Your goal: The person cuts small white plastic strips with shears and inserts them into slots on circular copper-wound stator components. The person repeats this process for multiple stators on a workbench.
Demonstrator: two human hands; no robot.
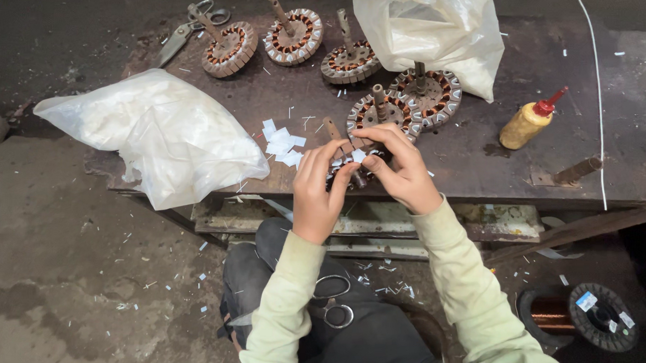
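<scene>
At the near edge of the bench (481, 165), from the head view, we find both hands on a wound motor stator (352, 164), kept close for fine work. Our left hand (317, 188) steadies its rim, fingers narrowly curled. Our right hand (402, 170) pinches a white paper slip (358, 155) against the slots. More paper slips (281, 144) lie just beside.

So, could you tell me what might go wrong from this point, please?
The stator under both hands sits at the table edge, so it might slip off. The loose white paper slips beside the left hand could scatter. The scissors resting on the lap could slide off.
</scene>
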